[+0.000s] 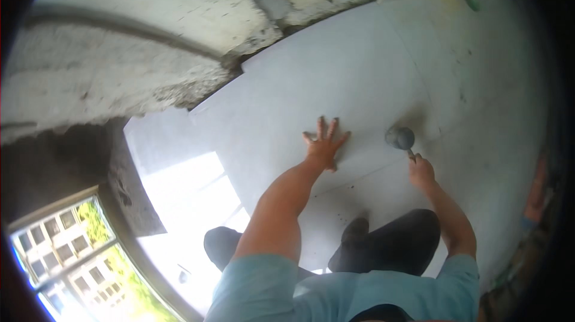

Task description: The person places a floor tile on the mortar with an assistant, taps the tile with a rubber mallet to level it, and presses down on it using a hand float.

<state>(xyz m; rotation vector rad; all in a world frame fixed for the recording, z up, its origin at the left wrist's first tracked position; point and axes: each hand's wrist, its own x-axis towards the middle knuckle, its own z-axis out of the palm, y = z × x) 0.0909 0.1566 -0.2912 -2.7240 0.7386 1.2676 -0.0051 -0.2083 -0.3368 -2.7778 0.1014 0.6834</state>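
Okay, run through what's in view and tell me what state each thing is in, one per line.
Left hand: palm down, fingers spread, apparently resting on the tiles
Right hand: closed around the mallet's handle
Mallet: held; contact with the floor unclear
Tiles: laid, partly sunlit
Wall: rough, unfinished
Window: bright; open or shut unclear

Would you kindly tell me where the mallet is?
In the head view, the mallet is right of centre, gripped by the right hand, over the tiled floor.
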